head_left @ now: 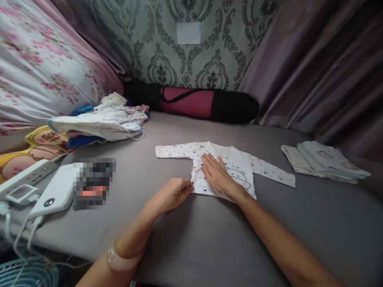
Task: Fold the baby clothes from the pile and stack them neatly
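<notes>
A small white baby shirt [239, 159] with a cartoon animal on its front lies spread on the grey bed sheet [191, 235], sleeves stretched out to both sides. My left hand [175, 195] pinches the shirt's lower left edge between closed fingers. Flat on the middle of the chest rests my right hand [218, 173], fingers extended and pressing the fabric. Part of the printed front is hidden beneath it.
Folded clothes [326, 161] lie to the right. A loose clothes pile [104, 121] sits at the back left. A long black and maroon bag [191, 103] lies along the wall. A power bank [58, 189] and a power strip [28, 179] with cables are at left.
</notes>
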Motion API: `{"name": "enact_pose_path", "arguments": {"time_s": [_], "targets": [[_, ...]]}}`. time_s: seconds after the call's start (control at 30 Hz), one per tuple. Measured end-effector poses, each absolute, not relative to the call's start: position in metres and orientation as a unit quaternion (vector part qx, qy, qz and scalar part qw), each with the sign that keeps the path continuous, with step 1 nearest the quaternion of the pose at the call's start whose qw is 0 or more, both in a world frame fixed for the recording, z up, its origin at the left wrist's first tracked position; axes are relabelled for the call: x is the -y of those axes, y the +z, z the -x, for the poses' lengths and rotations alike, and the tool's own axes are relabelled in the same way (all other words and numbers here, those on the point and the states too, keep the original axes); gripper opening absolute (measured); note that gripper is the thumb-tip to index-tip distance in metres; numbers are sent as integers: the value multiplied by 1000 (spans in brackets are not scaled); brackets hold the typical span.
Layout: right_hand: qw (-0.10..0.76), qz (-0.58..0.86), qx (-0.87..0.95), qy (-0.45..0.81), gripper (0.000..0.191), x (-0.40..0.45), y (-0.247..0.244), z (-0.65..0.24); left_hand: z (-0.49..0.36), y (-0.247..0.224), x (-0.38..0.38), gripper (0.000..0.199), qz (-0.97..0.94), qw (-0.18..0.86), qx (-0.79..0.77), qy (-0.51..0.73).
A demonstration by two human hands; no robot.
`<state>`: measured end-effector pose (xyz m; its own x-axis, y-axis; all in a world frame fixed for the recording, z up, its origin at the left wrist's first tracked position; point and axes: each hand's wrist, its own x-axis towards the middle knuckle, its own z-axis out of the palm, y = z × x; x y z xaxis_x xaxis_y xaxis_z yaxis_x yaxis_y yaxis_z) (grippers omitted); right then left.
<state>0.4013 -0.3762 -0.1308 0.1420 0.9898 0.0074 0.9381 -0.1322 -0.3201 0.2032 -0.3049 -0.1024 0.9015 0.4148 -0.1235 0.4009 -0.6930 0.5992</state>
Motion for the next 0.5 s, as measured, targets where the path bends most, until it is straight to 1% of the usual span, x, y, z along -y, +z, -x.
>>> {"name": "enact_pose_path", "arguments": {"time_s": [0.1, 0.23, 0.33, 0.5], "targets": [[111, 705, 695, 86, 59, 379, -126, -389, -205, -104, 307, 27, -921, 323, -218, 17], [75, 687, 718, 80, 62, 381, -136, -383, -206, -103, 309, 25, -915, 331, -230, 4], [72, 693, 714, 68, 63, 382, -144, -385, -205, -100, 308, 23, -909, 341, -241, -12], [72, 697, 709, 72, 61, 381, -147, -386, -202, -104, 304, 28, -905, 356, -230, -16]]}}
